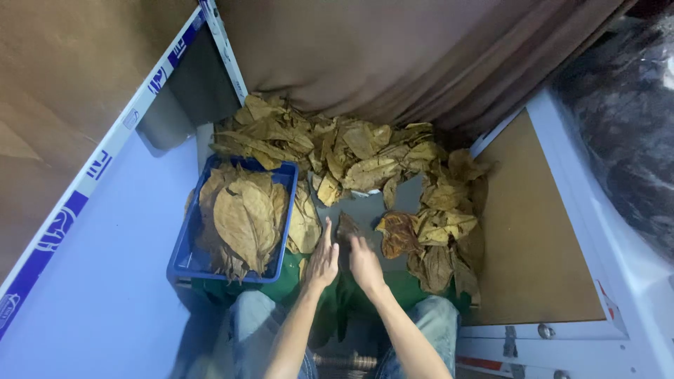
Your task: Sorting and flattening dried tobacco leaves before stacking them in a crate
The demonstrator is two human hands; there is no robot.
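My left hand (322,260) and my right hand (365,263) are held close together over the grey work surface (365,207), fingers stretched out. Between them is a small dark brown dried leaf (347,226), pressed between the fingertips. A darker crumpled leaf (398,234) lies just right of my right hand. A large pile of dried yellow-brown leaves (344,151) spreads behind and to the right of the hands. To the left, a blue plastic crate (184,260) holds flattened leaves (242,217) stacked on each other.
A brown curtain (393,49) hangs behind the pile. A white-framed wooden panel (533,231) stands at the right, a pale surface with a blue-and-white edge strip (105,154) at the left. My jeans-covered knees (253,330) and a green apron are below.
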